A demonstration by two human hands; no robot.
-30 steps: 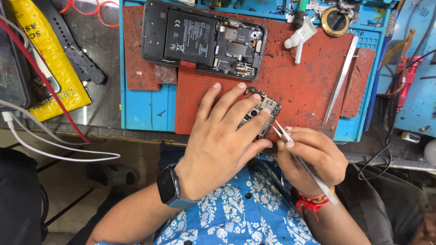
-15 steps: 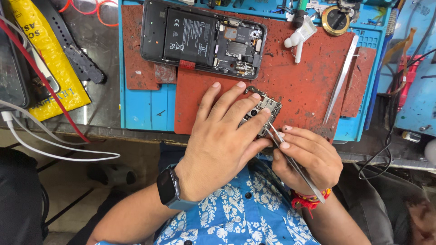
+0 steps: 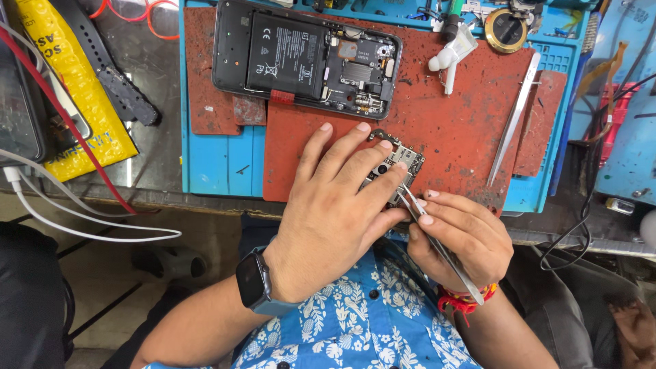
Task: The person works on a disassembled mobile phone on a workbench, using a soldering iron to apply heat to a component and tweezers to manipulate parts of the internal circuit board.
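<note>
I see left hand (image 3: 338,205) flat, fingers spread, pinning circuit board (image 3: 395,167) on red mat (image 3: 451,130) | right hand (image 3: 459,236) pinching tweezers (image 3: 437,244), tips up-left at board | board's long axis roughly vertical in view

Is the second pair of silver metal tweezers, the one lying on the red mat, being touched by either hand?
No: the spare silver tweezers lie alone on the red mat, apart from the right hand and left hand.

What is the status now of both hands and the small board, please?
Left hand pressing small circuit board on red mat. Right hand gripping tweezers, tips at board's edge. Opened phone and spare tweezers lie apart, nothing blocking.
</note>
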